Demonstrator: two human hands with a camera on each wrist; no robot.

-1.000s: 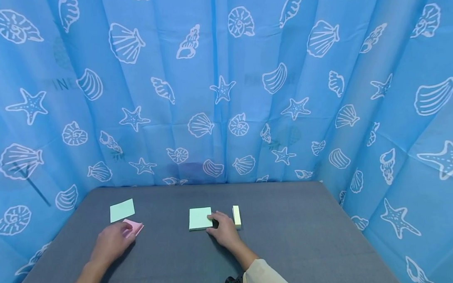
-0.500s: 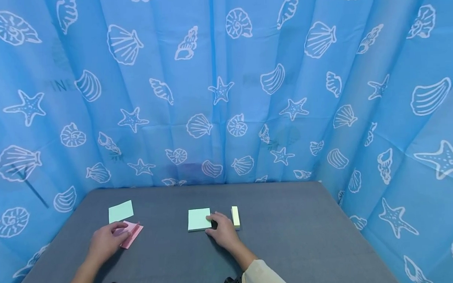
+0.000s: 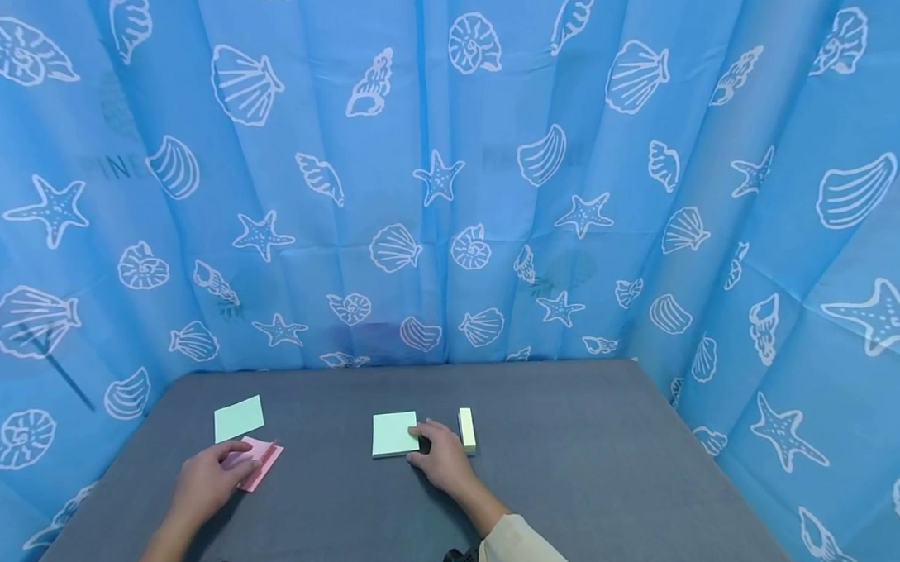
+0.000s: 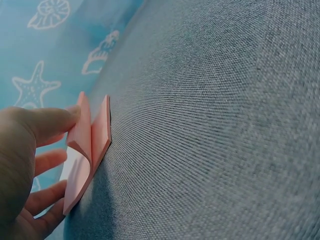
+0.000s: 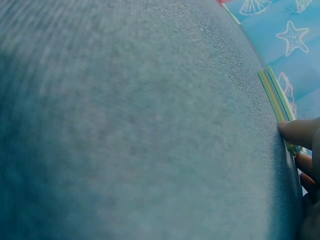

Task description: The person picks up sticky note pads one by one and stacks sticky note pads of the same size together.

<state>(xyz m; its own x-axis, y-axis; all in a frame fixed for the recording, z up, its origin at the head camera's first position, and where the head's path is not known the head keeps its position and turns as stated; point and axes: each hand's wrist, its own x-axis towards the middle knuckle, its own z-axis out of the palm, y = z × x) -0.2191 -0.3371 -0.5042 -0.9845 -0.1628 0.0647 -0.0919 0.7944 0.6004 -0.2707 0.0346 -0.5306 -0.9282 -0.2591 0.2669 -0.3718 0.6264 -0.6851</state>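
My left hand [image 3: 207,480] holds a pink sticky note pad [image 3: 266,463] at the left of the table. In the left wrist view, the pad [image 4: 84,145] is parted in two, with the thumb on a thick section that curls up from the rest. The fingers are spread along its far side. My right hand [image 3: 443,456] grips the right side of a square sticky note pad [image 3: 392,434] with a mint-green top, lying flat near the middle. Yellow, blue and green layers show along this pad's edge [image 5: 276,97] in the right wrist view, where the thumb presses.
A mint-green paper sheet [image 3: 238,418] lies behind the pink pad. Just right of my right hand is a narrow pale-yellow block [image 3: 467,431]. The grey cloth-covered table [image 3: 576,475] ends at a blue shell-patterned curtain [image 3: 446,182] at the back and sides.
My left hand has shifted slightly left, and the pink pad has turned and parted into two visible sections. My right hand stays at the green-topped pad.
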